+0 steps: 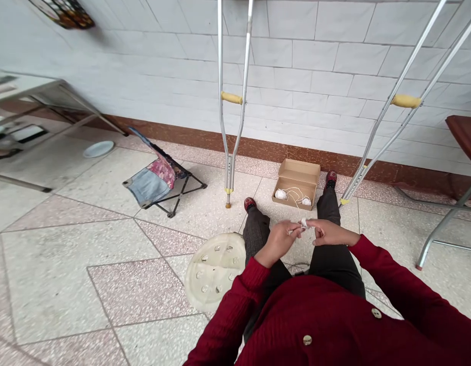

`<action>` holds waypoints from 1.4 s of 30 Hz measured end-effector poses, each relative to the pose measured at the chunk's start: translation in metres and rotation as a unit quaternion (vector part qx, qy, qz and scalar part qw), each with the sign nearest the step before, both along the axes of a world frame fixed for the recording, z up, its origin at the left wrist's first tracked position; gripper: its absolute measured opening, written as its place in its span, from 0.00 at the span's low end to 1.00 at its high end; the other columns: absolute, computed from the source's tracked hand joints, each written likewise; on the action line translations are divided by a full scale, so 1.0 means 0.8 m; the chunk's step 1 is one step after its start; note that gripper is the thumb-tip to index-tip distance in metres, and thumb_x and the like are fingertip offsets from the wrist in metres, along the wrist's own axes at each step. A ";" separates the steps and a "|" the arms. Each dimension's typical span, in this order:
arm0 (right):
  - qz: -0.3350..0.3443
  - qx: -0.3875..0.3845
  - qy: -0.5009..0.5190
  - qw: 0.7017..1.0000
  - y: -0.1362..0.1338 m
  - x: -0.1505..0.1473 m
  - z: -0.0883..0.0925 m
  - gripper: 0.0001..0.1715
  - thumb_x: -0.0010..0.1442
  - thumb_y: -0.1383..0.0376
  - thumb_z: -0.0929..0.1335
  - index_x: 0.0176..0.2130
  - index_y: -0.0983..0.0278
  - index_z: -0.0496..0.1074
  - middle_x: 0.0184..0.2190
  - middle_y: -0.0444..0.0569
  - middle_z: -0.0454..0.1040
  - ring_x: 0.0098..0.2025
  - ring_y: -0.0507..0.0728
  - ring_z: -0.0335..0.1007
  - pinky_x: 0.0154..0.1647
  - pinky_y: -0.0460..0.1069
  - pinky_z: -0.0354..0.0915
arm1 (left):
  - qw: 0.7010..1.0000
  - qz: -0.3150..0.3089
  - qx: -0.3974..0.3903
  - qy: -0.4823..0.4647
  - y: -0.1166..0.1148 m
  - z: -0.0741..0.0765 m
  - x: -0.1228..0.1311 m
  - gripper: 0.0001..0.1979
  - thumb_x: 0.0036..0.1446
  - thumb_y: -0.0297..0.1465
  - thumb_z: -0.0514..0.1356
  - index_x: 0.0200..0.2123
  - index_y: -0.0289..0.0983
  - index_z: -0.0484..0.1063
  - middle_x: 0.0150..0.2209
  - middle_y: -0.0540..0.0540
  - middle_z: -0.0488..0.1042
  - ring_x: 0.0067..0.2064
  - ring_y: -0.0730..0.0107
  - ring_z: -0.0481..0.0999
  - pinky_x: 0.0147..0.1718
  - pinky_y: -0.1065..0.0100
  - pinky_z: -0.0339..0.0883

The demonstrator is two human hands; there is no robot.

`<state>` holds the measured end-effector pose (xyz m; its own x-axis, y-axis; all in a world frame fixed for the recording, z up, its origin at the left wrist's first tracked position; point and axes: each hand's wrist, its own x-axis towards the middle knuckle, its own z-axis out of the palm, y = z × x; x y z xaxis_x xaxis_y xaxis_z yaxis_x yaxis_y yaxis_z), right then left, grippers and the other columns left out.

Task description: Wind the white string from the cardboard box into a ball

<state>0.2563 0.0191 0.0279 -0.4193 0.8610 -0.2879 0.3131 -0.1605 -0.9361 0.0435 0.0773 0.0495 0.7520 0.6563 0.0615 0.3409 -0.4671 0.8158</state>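
Observation:
Over my lap, a small bundle of white yarn (304,222) sits between my two hands. My left hand (281,240) is closed, its thumb and fingertips pinching the yarn. From the other side my right hand (332,233) reaches in with its index finger stretched to the bundle; the rest of its fingers are curled, and exactly how they grip is too small to make out. A strand runs down from the bundle to an open cardboard box (299,170) on the floor between my feet. Inside lie a white yarn ball (281,194) and a smaller yarn ball (306,201).
One crutch (230,132) leans on the tiled wall ahead, another crutch (387,117) to the right. A folding stool (155,178) stands at left, near a plate (98,149) and a table (25,86). A round pale perforated disc (214,269) is beside my left leg.

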 end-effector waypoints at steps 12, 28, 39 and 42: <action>-0.074 0.013 0.179 0.981 0.016 0.001 0.025 0.42 0.53 0.66 0.72 0.63 0.55 0.56 0.51 0.50 0.67 0.29 0.47 0.60 0.30 0.44 0.62 | 1.000 0.012 -0.009 0.008 -0.006 -0.030 0.004 0.16 0.62 0.31 0.54 0.23 0.38 0.74 0.24 0.51 0.74 0.33 0.67 0.73 0.43 0.67 0.64; -0.034 -0.052 0.336 0.940 -0.006 -0.015 0.041 0.29 0.52 0.63 0.74 0.52 0.65 0.70 0.40 0.50 0.69 0.29 0.49 0.60 0.28 0.45 0.59 | 0.979 0.029 -0.170 -0.107 0.001 -0.024 0.009 0.20 0.63 0.39 0.53 0.25 0.35 0.75 0.25 0.50 0.75 0.30 0.70 0.72 0.34 0.72 0.62; -0.083 -0.010 0.303 0.949 0.006 -0.029 0.037 0.43 0.51 0.66 0.73 0.62 0.54 0.58 0.54 0.50 0.63 0.31 0.48 0.63 0.33 0.46 0.61 | 0.986 0.051 -0.140 -0.077 -0.011 -0.018 0.008 0.17 0.63 0.37 0.53 0.27 0.35 0.74 0.23 0.51 0.74 0.28 0.71 0.71 0.32 0.71 0.61; -0.076 0.030 0.166 0.983 0.011 -0.022 0.019 0.45 0.51 0.66 0.73 0.63 0.54 0.56 0.51 0.48 0.66 0.29 0.47 0.61 0.30 0.45 0.58 | 0.998 0.029 -0.061 -0.008 -0.014 -0.013 0.004 0.19 0.64 0.34 0.52 0.21 0.36 0.71 0.22 0.51 0.73 0.27 0.71 0.71 0.30 0.72 0.60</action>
<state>0.2385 0.0279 0.0429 -0.3462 0.9324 -0.1041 -0.0355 -0.1239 -0.9917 0.0465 0.0664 0.0393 0.7127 0.7014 -0.0089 0.3500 -0.3446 0.8711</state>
